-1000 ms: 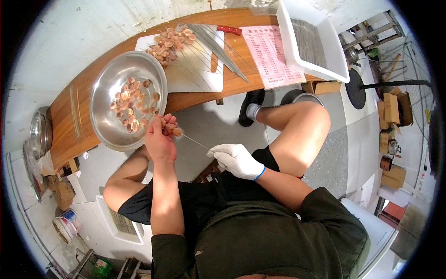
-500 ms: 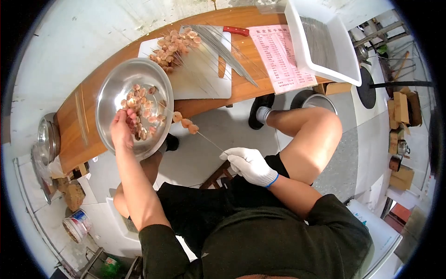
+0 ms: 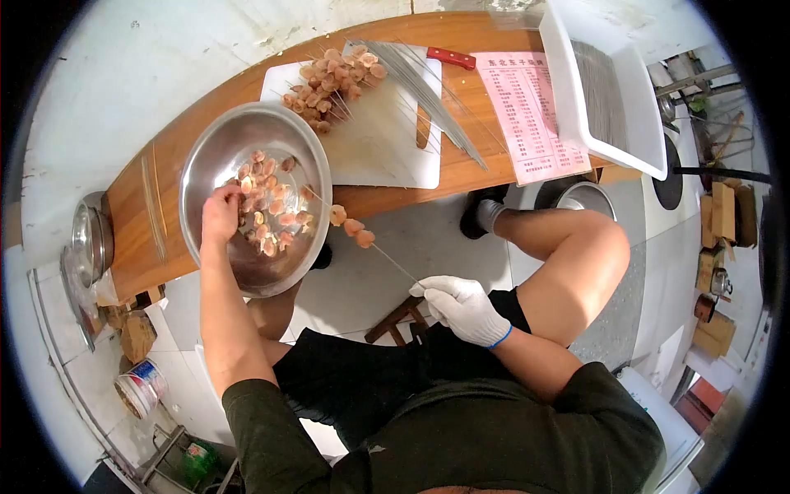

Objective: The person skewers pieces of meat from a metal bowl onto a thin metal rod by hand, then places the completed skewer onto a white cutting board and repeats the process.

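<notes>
In a large steel bowl [image 3: 197,165] lie many small, round, pinkish-brown meat pieces [image 3: 263,198]. My bare left hand [image 3: 220,214] reaches into the bowl at their left edge, fingers curled together; whatever is between the fingertips is hidden. My right hand [image 3: 465,309], in a white knitted glove, grips the near end of a thin metal skewer [image 3: 393,265]. Three meat pieces [image 3: 352,226] are threaded near its far part, just outside the bowl's right rim, and its tip points over the bowl.
Loaded skewers [image 3: 333,86] lie heaped on a white cutting board [image 3: 378,156], beside bare metal skewers [image 3: 428,95] and a red-handled knife [image 3: 451,58]. Right of them are a pink printed sheet [image 3: 527,115] and a white bin [image 3: 568,99] of skewers. A wooden table [image 3: 156,222] carries these.
The view has shifted, so most things sit farther right. My left hand still reaches among the meat pieces, its fingers slightly repositioned. My right hand keeps its hold on the skewer.
</notes>
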Demonstrator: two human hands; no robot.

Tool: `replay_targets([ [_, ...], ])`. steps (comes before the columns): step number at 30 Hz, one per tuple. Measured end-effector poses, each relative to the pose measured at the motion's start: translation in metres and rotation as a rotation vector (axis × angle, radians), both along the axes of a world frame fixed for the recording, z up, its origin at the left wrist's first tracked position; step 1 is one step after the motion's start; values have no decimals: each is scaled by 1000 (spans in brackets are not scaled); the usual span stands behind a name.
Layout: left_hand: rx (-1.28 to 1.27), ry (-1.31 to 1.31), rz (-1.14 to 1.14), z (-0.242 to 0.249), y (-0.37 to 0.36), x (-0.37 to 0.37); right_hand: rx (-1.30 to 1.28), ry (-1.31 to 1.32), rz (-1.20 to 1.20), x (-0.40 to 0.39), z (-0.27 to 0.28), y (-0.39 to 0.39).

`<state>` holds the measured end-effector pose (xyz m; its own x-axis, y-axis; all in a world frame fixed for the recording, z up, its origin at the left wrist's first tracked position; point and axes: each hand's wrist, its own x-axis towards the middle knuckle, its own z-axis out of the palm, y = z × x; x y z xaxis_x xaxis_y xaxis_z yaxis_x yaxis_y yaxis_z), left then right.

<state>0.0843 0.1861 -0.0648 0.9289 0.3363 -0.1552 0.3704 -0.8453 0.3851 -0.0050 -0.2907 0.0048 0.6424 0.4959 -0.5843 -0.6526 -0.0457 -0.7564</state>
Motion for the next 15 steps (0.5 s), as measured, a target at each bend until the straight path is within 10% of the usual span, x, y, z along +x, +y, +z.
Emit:
replay_targets([
  [3, -66, -48, 241, 3, 5, 5, -36, 32, 22, 1, 0, 2],
  [15, 99, -122, -16, 0, -57, 17, -73, 3, 63, 2, 3, 6],
])
